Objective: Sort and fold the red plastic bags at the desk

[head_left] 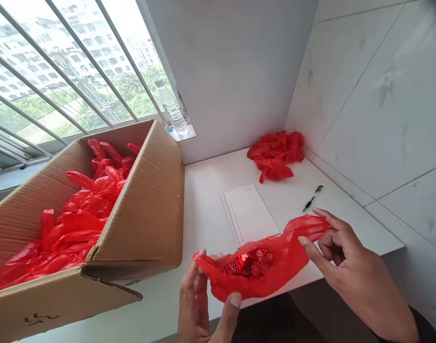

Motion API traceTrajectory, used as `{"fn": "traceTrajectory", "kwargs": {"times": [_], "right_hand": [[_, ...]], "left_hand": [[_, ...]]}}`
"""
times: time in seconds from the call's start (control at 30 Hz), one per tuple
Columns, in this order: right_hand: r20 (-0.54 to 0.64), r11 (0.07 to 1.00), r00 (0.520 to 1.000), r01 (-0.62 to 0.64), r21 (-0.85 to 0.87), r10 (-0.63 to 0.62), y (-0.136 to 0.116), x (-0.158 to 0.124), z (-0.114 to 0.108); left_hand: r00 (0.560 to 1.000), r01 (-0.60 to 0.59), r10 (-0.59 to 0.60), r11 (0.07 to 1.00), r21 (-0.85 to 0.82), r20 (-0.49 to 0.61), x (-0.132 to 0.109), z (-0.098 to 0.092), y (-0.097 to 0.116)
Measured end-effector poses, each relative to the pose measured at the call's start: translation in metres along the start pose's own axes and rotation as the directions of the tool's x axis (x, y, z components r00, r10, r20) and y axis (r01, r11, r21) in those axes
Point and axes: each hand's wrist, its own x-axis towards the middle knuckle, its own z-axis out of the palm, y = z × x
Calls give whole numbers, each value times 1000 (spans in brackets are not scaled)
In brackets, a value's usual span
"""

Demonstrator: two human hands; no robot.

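Note:
A red plastic bag (289,259) is stretched between my two hands above the table's front edge. Through its opening show shiny red wrapped packets (258,262) with light printed patterns; I cannot make out what they hold. My left hand (207,305) grips the bag's left end, thumb in front and fingers at the far side. At the other end, the fingers of my right hand (349,259) close on the gathered plastic, its thumb lying along the near side.
A cardboard box (142,205) filled with red bags (92,205) stands on the left. On the white table (207,190) lie a notebook (251,209), a black pen (313,198) and a pile of red bags (275,152). A water bottle (173,109) stands on the windowsill.

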Motion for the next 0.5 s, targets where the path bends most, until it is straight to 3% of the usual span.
{"fn": "traceTrajectory", "kwargs": {"times": [0.13,0.3,0.5], "right_hand": [[-33,998,999,-38,-40,37,19,11,-4],[32,999,999,30,40,-31,41,17,-12],[95,966,994,-80,244,58,14,8,-26]], "left_hand": [[995,55,-58,998,-37,-82,7,2,-1],[999,-25,23,997,-77,-32,12,8,-4],[993,-17,7,997,-80,-118,19,9,1]]}}
